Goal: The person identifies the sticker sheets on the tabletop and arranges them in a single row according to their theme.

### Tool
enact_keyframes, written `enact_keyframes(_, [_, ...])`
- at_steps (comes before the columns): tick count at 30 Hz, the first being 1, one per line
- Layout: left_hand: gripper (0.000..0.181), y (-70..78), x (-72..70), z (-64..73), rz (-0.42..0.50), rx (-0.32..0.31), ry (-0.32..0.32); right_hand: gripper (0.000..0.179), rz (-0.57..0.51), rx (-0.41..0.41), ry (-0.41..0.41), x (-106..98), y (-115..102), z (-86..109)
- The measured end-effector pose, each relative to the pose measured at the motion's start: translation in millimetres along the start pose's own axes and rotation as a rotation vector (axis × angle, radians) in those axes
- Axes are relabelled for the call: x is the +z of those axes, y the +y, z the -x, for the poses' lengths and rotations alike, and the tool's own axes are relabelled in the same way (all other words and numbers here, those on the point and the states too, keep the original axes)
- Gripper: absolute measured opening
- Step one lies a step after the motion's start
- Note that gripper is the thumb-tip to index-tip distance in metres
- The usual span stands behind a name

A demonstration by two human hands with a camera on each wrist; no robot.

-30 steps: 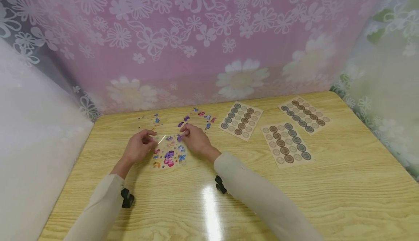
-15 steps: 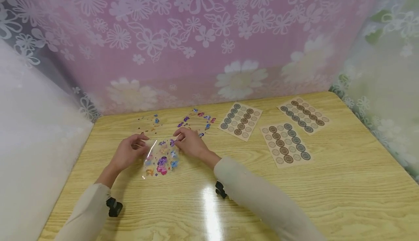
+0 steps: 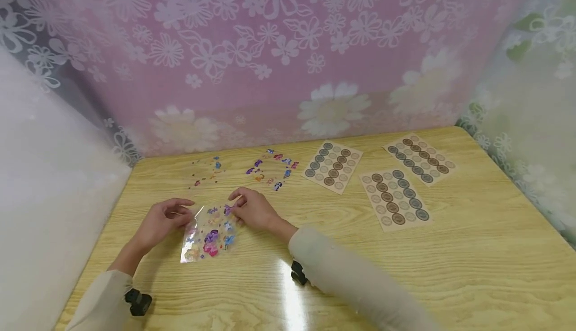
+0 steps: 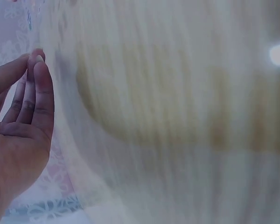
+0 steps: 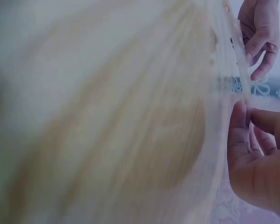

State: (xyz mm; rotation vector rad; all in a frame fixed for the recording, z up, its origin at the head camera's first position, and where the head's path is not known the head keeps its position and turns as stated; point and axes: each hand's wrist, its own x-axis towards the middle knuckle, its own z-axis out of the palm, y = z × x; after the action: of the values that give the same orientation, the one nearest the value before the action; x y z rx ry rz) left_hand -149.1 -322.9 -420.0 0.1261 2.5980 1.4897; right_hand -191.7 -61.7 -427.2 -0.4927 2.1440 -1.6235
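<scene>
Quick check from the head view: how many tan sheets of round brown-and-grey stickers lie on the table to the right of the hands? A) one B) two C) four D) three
D: three tan sheets lie apart on the wooden table, right of the right hand.

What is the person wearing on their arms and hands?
Both arms are in loose, cream long sleeves ending at the wrist. The left hand and right hand are bare, with no gloves. A small black device is strapped under each forearm.
</scene>
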Motion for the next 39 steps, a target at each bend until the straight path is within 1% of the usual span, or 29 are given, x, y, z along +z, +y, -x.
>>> enact_keyframes(5, [0.032,-4.7,-4.9,8.3,-0.01,-0.012,-0.004,0.011,-0.04,-0.003,-0.022,9.4,0.5,2.4])
enact_keyframes(8, [0.031,-8.0,-8.7,13.1,-0.036,-0.026,-0.006,0.009,-0.033,0.001,-0.036,15.3,0.3,3.3])
enact_keyframes(15, [0.032,-15.7,-16.4,24.4,-0.059,-0.067,-0.006,0.014,0.086,-0.019,-0.049,30.6,-1.3,4.3])
enact_keyframes(19, [0.034,-19.8,-21.2,29.1,-0.024,-0.076,-0.006,0.018,0.127,-0.035,-0.048,39.1,-2.0,3.3])
enact_keyframes(22, [0.034,-23.4,-24.9,32.6,-0.019,-0.078,-0.006,0.02,0.165,-0.044,-0.055,45.9,-3.2,2.4])
enact_keyframes(27, [0.032,-24.4,-29.1,37.5,-0.095,-0.072,-0.002,0.021,0.241,-0.042,-0.065,56.3,-7.4,1.7])
enact_keyframes(30, [0.03,-22.3,-31.2,39.2,-0.17,-0.062,0.004,0.021,0.27,-0.032,-0.065,61.1,-10.0,1.1])
enact_keyframes(33, [0.03,-20.8,-33.6,41.0,-0.225,-0.062,0.009,0.022,0.295,-0.026,-0.069,65.5,-12.6,0.9])
enact_keyframes(39, [0.031,-21.5,-38.6,41.3,-0.278,-0.062,-0.011,0.025,0.388,-0.024,-0.058,72.4,-17.6,-0.1])
